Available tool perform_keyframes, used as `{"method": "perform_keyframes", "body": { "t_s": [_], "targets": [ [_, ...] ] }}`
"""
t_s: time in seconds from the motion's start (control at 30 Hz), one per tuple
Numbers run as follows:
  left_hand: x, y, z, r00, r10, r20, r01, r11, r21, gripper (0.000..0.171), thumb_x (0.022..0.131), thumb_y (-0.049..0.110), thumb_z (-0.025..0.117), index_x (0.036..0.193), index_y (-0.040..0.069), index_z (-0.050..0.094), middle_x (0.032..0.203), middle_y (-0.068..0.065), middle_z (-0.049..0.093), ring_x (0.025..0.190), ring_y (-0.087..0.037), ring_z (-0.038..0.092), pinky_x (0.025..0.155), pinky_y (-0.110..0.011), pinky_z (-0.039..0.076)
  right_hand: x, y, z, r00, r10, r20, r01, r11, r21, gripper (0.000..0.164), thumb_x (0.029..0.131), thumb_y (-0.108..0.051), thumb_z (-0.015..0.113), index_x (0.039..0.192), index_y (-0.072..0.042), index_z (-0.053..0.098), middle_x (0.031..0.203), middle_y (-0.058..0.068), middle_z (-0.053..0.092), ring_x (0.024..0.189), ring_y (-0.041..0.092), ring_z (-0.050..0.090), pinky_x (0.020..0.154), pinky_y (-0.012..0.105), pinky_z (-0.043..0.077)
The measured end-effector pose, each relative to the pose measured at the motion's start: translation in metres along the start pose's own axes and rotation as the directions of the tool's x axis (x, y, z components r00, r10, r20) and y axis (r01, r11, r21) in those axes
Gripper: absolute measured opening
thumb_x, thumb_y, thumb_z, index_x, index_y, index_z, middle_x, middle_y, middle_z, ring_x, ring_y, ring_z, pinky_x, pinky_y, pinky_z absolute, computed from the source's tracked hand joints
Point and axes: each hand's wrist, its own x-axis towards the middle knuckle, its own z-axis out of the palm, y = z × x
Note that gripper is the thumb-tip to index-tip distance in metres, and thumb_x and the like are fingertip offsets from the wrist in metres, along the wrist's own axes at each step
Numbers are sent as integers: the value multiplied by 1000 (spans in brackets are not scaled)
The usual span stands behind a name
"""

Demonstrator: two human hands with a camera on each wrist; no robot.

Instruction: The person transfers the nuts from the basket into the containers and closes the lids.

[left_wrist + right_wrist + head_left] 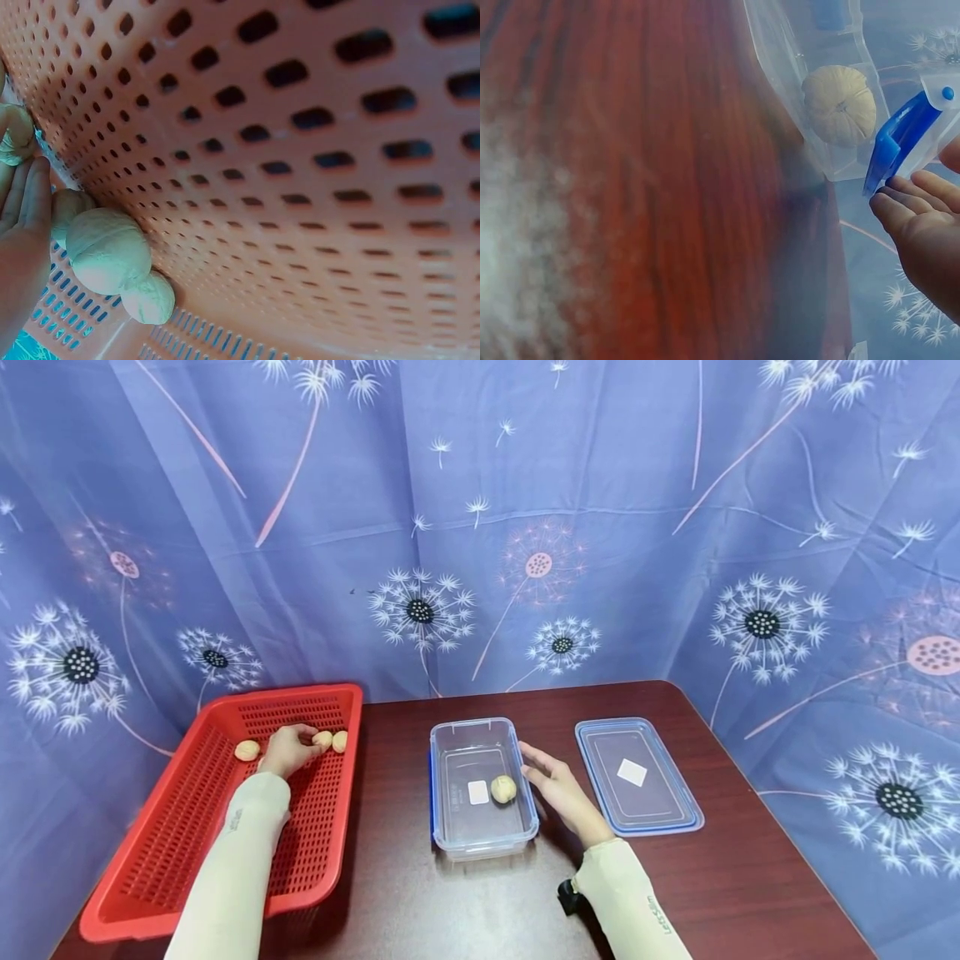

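Note:
Inside the red basket (341, 835), my left hand (287, 750) pinches a walnut (322, 740) at its fingertips. Another walnut (341, 742) lies right beside it, and one more walnut (247, 750) is left of the hand. The left wrist view has a cluster of walnuts (110, 251) below the fingers. A clear plastic container (487, 852) holds one walnut (503, 789). Along its right side my right hand (562, 793) rests with extended fingers, the fingertips at a blue side latch (904, 139).
To the right of the container lies its clear lid (652, 793) with a blue seal and a white label. All this stands on a dark red-brown wooden table (390, 893). A blue dandelion-print curtain (480, 527) hangs behind and along the sides.

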Motion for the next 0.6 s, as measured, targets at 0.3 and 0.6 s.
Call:
{"method": "perform_keyframes", "body": {
  "t_s": [0.3, 0.6],
  "targets": [
    [-4, 1, -2, 1000, -15, -12, 15, 1000, -23, 37, 86, 13, 70, 113, -11, 60, 94, -23, 67, 74, -26, 65, 62, -34, 51, 0, -1, 1, 1000, 7, -7, -7, 1000, -16, 46, 98, -4, 51, 143, 0, 43, 145, 17, 44, 134, 29, 39, 108, 44, 33],
    [-5, 7, -12, 994, 26, -104, -32, 998, -57, 36, 88, 13, 69, 113, -11, 61, 101, -27, 66, 92, -39, 62, 76, -44, 51, 0, -3, 0, 1000, -10, 5, 10, 1000, -11, 46, 98, -2, 50, 143, 3, 41, 145, 20, 42, 135, 31, 37, 109, 45, 31]
  ]
}}
